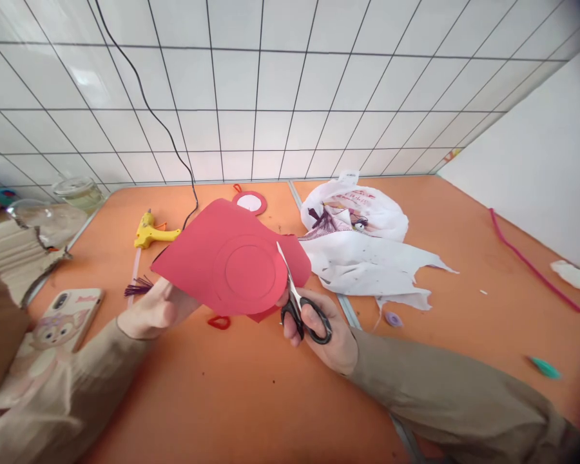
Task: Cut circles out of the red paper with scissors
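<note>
A sheet of red paper (198, 251) is held up over the table by my left hand (162, 309), whose fingers go out of sight beneath it. Two circles, one inside the other, are marked on the sheet. In my right hand (328, 328) is a pair of scissors (294, 290) with black handles. Its blades lie at the sheet's right side, close to the outer circle, and a strip of the paper bends away to the right of them. On the table behind the sheet lies a red ring with a white centre (249, 202) and a small loop.
A yellow glue gun (149, 232) with a black cord lies at left, near a purple tassel (139, 286). A phone (67, 319) and torn cardboard (19, 258) are at far left. Right of the sheet are a white plastic bag (381, 209), white cloth (367, 264) and a red strip (531, 261).
</note>
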`<action>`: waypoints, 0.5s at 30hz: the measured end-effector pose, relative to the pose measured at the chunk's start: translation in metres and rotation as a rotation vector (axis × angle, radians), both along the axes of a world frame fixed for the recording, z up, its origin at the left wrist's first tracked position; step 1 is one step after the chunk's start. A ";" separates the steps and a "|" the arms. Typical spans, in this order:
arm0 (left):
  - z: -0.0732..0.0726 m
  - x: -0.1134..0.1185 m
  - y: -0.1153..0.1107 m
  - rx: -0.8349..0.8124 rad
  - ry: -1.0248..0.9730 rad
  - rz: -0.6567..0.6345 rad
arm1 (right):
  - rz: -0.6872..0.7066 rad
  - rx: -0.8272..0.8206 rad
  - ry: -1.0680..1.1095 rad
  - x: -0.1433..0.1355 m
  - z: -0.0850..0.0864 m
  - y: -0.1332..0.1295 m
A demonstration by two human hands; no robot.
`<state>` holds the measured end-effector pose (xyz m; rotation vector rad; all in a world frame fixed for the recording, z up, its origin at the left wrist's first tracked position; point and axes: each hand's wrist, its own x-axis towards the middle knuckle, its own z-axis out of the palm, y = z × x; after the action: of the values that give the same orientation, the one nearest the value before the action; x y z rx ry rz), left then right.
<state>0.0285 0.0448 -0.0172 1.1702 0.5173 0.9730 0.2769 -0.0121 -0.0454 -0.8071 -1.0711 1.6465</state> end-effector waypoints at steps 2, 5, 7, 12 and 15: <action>0.002 0.019 -0.009 -0.007 -0.085 0.119 | -0.014 -0.022 0.008 -0.001 0.000 0.000; 0.005 0.041 -0.020 -0.110 -0.107 0.260 | -0.027 -0.031 -0.007 -0.001 -0.001 0.001; 0.006 0.050 -0.025 -0.251 -0.115 0.354 | -0.025 -0.023 -0.023 -0.001 -0.002 0.001; 0.003 0.057 -0.031 -0.425 -0.087 0.512 | 0.006 -0.014 -0.054 -0.001 -0.004 0.000; 0.005 0.058 -0.032 -0.406 -0.024 0.588 | 0.015 -0.016 -0.072 0.000 -0.003 0.000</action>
<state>0.0862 0.0130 -0.0123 0.6439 1.0215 1.2998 0.2765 -0.0120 -0.0487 -0.8762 -1.1172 1.6512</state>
